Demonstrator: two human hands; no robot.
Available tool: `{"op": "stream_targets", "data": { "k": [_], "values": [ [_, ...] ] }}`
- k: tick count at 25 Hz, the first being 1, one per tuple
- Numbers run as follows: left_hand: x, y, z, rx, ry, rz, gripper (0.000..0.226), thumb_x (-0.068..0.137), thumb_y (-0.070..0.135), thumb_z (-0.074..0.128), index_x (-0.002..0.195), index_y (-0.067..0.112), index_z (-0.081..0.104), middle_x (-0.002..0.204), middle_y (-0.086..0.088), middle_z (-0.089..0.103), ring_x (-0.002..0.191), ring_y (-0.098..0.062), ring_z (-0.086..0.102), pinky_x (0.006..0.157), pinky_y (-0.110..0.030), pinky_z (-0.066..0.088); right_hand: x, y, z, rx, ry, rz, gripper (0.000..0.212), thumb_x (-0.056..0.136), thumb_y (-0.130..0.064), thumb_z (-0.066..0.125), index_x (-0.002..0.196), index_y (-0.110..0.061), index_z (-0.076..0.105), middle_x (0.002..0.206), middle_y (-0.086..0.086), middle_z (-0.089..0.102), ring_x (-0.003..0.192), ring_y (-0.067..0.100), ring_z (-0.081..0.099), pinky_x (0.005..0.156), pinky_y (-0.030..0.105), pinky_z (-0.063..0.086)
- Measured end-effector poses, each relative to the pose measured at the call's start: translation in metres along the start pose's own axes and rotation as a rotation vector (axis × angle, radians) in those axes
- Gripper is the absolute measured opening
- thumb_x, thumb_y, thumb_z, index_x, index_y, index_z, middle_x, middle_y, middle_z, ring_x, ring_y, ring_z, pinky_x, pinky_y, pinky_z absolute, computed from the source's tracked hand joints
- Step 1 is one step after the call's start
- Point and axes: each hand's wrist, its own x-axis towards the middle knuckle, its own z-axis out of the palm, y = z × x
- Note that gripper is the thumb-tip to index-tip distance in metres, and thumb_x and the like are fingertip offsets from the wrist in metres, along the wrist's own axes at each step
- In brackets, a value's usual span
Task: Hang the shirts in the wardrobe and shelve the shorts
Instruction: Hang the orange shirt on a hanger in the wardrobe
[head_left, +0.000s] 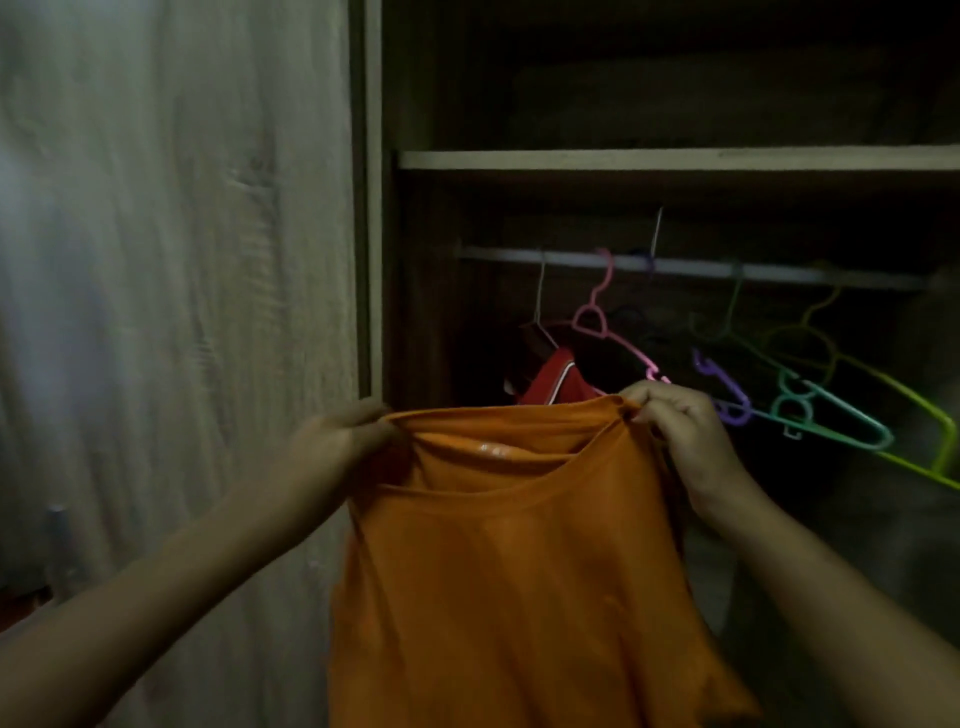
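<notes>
An orange shirt (519, 571) hangs in front of the open wardrobe, held up by its shoulders. My left hand (337, 441) pinches its left shoulder and my right hand (680, 421) pinches the right one near the collar. Behind the shirt a red shirt (556, 382) hangs on a hanger from the white rail (691, 267). Several bare plastic hangers hang on that rail to the right: pink (597, 312), purple (727, 395), teal (831, 415) and yellow-green (914, 410).
The wardrobe's wooden door panel (182, 312) fills the left side. A shelf board (675, 158) runs above the rail, with a dark compartment over it. The wardrobe's inside below the hangers is dark.
</notes>
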Motion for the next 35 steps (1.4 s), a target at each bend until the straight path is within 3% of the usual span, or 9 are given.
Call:
{"op": "stream_targets", "data": {
  "k": [5,7,10,13,17,22,27,30,35],
  "values": [
    [0.034,0.025,-0.001,0.495,-0.071,0.389,0.034,0.090,0.029,0.043,0.123,0.023,0.052,0.125,0.007,0.049,0.105,-0.003,0.051,0.083,-0.015,0.049,0.044,0.022,-0.018,-0.345,0.142,-0.141,0.025,0.079,-0.018,0.048,0.077,-0.002,0.068,0.094,0.012,0.063,0.090,0.020,0.059,0.085,0.026,0.045],
    [0.046,0.030,-0.003,0.477,-0.135,0.375,0.037,0.090,0.021,0.048,0.127,0.020,0.050,0.130,0.005,0.046,0.109,-0.005,0.050,0.085,-0.015,0.047,0.065,0.040,-0.025,-0.562,0.259,-0.106,0.019,0.084,-0.017,0.056,0.093,-0.003,0.066,0.106,0.016,0.059,0.099,0.026,0.057,0.090,0.036,0.045],
    [0.056,0.027,-0.004,0.412,-0.279,0.300,0.038,0.089,0.007,0.056,0.123,0.024,0.053,0.125,0.014,0.044,0.108,-0.001,0.049,0.083,-0.013,0.048,0.084,0.067,-0.028,-0.828,0.229,0.029,0.040,0.080,-0.008,0.063,0.118,0.000,0.053,0.121,0.023,0.051,0.112,0.037,0.051,0.095,0.040,0.040],
    [0.055,0.028,-0.003,0.397,-0.372,0.237,0.035,0.089,0.004,0.056,0.117,0.025,0.057,0.117,0.017,0.044,0.103,0.000,0.051,0.079,-0.012,0.048,0.096,0.080,-0.021,-0.876,0.254,0.181,0.049,0.077,-0.006,0.065,0.119,0.007,0.045,0.124,0.030,0.049,0.116,0.043,0.049,0.096,0.045,0.042],
    [0.051,0.034,-0.010,0.285,-0.353,0.149,0.035,0.084,-0.008,0.055,0.099,0.019,0.070,0.106,0.012,0.059,0.097,0.001,0.059,0.080,-0.006,0.047,0.105,0.079,-0.010,-0.771,0.246,0.382,0.044,0.081,-0.005,0.062,0.120,0.007,0.045,0.123,0.032,0.054,0.114,0.044,0.054,0.092,0.043,0.046],
    [0.046,0.034,-0.016,0.205,-0.329,0.050,0.033,0.084,-0.007,0.058,0.096,0.020,0.072,0.098,0.019,0.060,0.094,0.017,0.056,0.076,-0.002,0.046,0.106,0.086,0.003,-0.498,0.297,0.357,0.028,0.086,0.002,0.048,0.109,0.003,0.063,0.108,0.028,0.066,0.102,0.038,0.063,0.081,0.035,0.047],
    [0.045,0.027,-0.015,0.040,-0.320,-0.138,0.033,0.087,-0.001,0.057,0.097,0.029,0.067,0.110,0.012,0.061,0.102,-0.005,0.060,0.081,-0.021,0.052,0.093,0.084,0.007,-0.367,0.507,0.137,0.017,0.089,-0.001,0.049,0.096,0.007,0.062,0.088,0.028,0.065,0.082,0.034,0.060,0.069,0.036,0.040],
    [0.045,0.027,-0.011,-0.136,-0.333,-0.255,0.032,0.088,-0.001,0.056,0.099,0.026,0.067,0.113,0.010,0.061,0.102,-0.011,0.061,0.080,-0.024,0.054,0.055,0.104,0.010,-0.326,0.499,0.002,0.005,0.087,-0.001,0.055,0.084,0.000,0.058,0.064,0.012,0.054,0.063,0.023,0.050,0.058,0.027,0.030],
    [0.050,0.030,0.004,-0.363,-0.365,-0.374,0.027,0.087,0.003,0.058,0.107,0.019,0.067,0.119,-0.002,0.058,0.108,-0.021,0.060,0.086,-0.034,0.055,0.015,0.129,0.009,-0.263,0.477,0.064,0.029,0.083,0.006,0.053,0.110,-0.004,0.056,0.063,0.007,0.059,0.055,0.000,0.057,0.060,0.022,0.043]
  ]
}}
